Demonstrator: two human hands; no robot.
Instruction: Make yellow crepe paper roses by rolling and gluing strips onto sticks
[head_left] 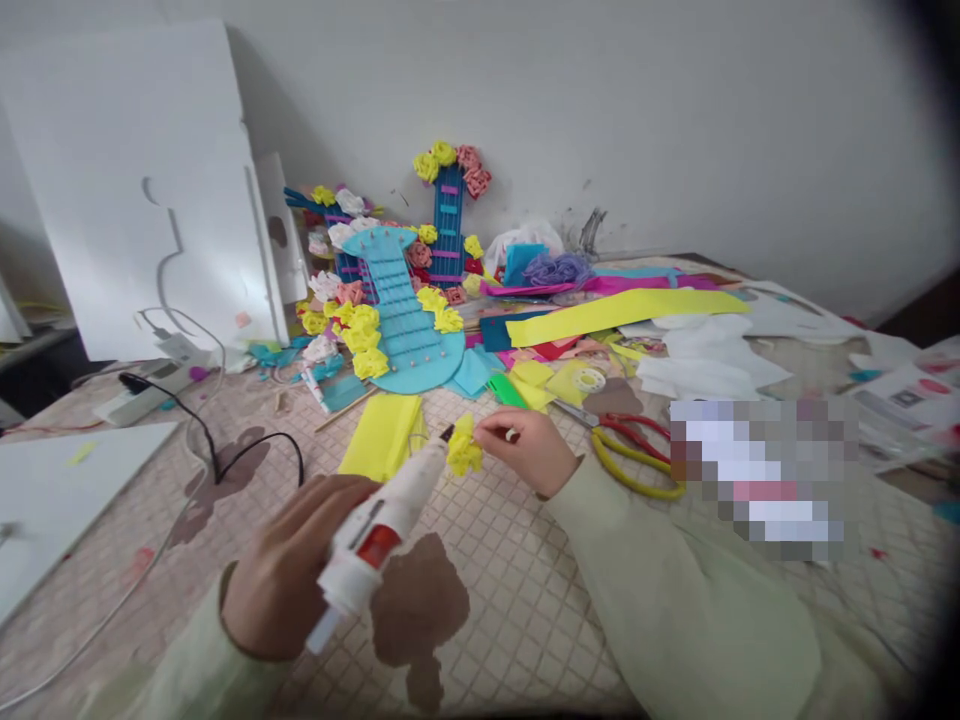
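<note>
My left hand [289, 570] is wrapped round a white glue gun [382, 520] with a red trigger; its nozzle points up and right at a small yellow paper flower [464, 447]. My right hand [525, 445] pinches that flower by its right side, just above the table. Behind them lies a folded yellow paper sheet [382, 435]. Further back a blue guitar-shaped craft piece [401, 310] covered in yellow, pink and white paper flowers leans against other pieces.
Yellow-handled scissors [630, 455] lie right of my right hand. Coloured paper strips [622, 310] and white sheets [705, 365] cover the back right. A black cord [217, 450] runs from a power strip [150, 390] at the left. White foam boards [142, 190] stand against the wall.
</note>
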